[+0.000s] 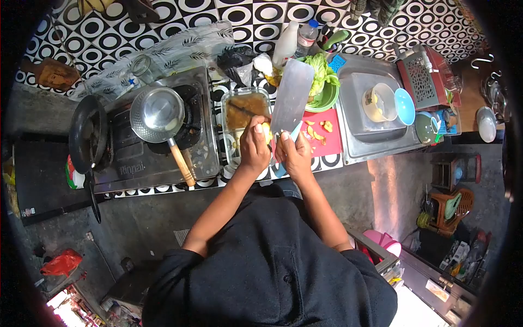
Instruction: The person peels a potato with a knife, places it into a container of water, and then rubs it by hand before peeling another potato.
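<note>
My left hand [255,146] is closed around a small yellow piece [267,132], mostly hidden by the fingers. Just beside it, my right hand [294,157] grips a broad-bladed cleaver [292,92], its grey blade pointing away from me. Something light blue [297,131] shows at the right hand; what it belongs to is unclear. Yellow cut pieces [326,126] lie on a red cutting board [333,146] to the right of the hands. Left of the blade is a rectangular glass container [224,106] with brown contents and a dark utensil. A green bowl [330,101] holds leafy greens [321,73].
On the left, a stove [131,169] bears a steel pan [158,111] with a wooden handle, beside a black frying pan [87,133]. Bottles [308,37] stand behind the board. The sink [381,144] at right has a clear tub [381,103] and blue bowl [404,106].
</note>
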The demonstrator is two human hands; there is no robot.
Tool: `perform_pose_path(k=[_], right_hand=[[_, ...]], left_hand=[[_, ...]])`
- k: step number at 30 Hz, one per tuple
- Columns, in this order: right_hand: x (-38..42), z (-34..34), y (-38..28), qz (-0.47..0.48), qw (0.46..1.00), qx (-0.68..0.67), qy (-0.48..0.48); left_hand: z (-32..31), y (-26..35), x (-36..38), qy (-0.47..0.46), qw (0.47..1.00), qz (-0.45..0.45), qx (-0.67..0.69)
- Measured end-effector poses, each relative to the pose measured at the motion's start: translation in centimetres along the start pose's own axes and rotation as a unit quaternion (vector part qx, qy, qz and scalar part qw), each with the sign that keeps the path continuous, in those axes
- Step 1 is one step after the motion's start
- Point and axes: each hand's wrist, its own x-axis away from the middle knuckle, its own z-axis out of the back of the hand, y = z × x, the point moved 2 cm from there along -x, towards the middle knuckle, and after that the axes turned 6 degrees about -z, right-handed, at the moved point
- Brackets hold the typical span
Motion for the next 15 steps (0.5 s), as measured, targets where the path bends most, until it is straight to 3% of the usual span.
perform_pose_path(k=[7,10,12,15], right_hand=[[0.4,-0.8,0.1,-0.114,0.974,-0.193,-0.025],[0.8,-0.7,-0.4,-0.115,0.969,-0.219,-0.022],[0.8,0.1,-0.4,-0.104,0.962,-0.253,-0.016],[0.4,2.0,-0.5,-0.018,0.996,-0.066,0.050]], left_hand=[[0.1,-2.0,0.4,-0.002,0.998,-0.057,0.006],[0.2,-2.2,0.4,-0.019,0.999,-0.022,0.035],[-0.2,-3.0,0.7,-0.033,0.991,0.061,0.111],[-0.8,-2.7,0.9,-0.049,0.982,0.107,0.145]])
